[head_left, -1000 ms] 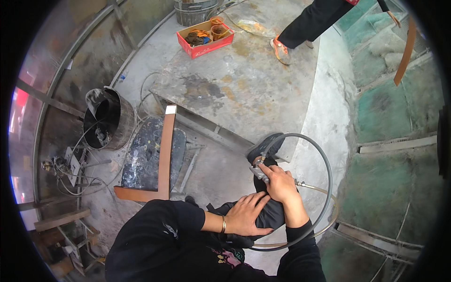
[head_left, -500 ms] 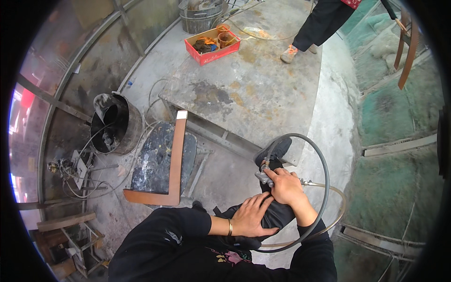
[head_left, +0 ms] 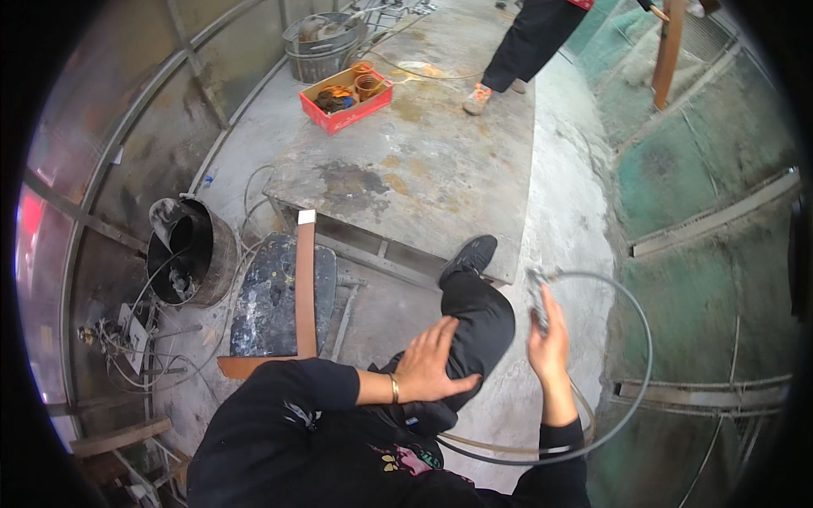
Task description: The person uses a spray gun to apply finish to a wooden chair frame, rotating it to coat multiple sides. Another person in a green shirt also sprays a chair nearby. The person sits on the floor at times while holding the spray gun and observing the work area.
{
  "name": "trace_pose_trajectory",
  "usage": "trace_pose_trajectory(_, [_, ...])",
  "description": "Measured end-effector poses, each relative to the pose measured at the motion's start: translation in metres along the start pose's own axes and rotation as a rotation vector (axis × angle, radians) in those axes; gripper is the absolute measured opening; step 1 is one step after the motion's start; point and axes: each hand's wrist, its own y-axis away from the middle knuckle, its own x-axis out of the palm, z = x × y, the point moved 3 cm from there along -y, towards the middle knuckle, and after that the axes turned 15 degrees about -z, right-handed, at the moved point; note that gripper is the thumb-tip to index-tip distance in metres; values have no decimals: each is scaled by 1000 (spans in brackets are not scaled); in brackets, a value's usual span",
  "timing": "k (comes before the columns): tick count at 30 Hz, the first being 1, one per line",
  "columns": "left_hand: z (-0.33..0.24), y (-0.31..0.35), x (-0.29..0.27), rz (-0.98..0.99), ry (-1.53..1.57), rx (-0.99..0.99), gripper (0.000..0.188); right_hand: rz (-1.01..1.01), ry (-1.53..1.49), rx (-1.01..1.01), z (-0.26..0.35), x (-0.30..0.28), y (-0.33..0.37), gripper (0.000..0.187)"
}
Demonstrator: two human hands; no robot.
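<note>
My left hand (head_left: 430, 364) lies flat on my raised knee in black trousers (head_left: 476, 326), fingers spread, a gold bracelet at the wrist. My black shoe (head_left: 470, 254) points at the edge of a large metal plate (head_left: 423, 169). My right hand (head_left: 549, 345) is closed around the metal end fitting (head_left: 536, 296) of a grey hose (head_left: 631, 356), held just right of the knee. The hose loops in a wide arc to the right and back under my right forearm.
A brown wooden strip (head_left: 305, 288) lies over a dark stained slab (head_left: 269, 296) on my left. A black barrel (head_left: 188, 254) with cables stands further left. A red tray (head_left: 345, 100) and a metal bucket (head_left: 320, 46) sit at the far end. Another person's legs (head_left: 525, 42) stand beyond.
My right hand has come off the knee and moved right with the hose fitting. My view has shifted, so my shoe and lower leg now show.
</note>
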Motion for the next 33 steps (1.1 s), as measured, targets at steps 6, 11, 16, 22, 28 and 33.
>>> trace_pose_trajectory(6, [18,-4,-34,-61,-16,-59,109,-189,51,572,-69,-117,241,43])
trace_pose_trajectory(11, [33,-5,-50,-148,107,-169,94,-472,117,948,10,-119,511,24])
trace_pose_trajectory(16, [34,3,-50,-130,-13,-184,82,-769,-49,1774,132,-67,646,23])
trace_pose_trajectory(22, [44,-5,19,227,-303,-208,93,-1121,-245,1672,140,-62,611,23])
trace_pose_trajectory(28, [10,42,153,902,-160,272,86,-1218,-138,1475,141,-89,570,22])
trace_pose_trajectory(33, [-57,60,161,1755,213,341,73,-1167,-18,1622,134,-52,581,27])
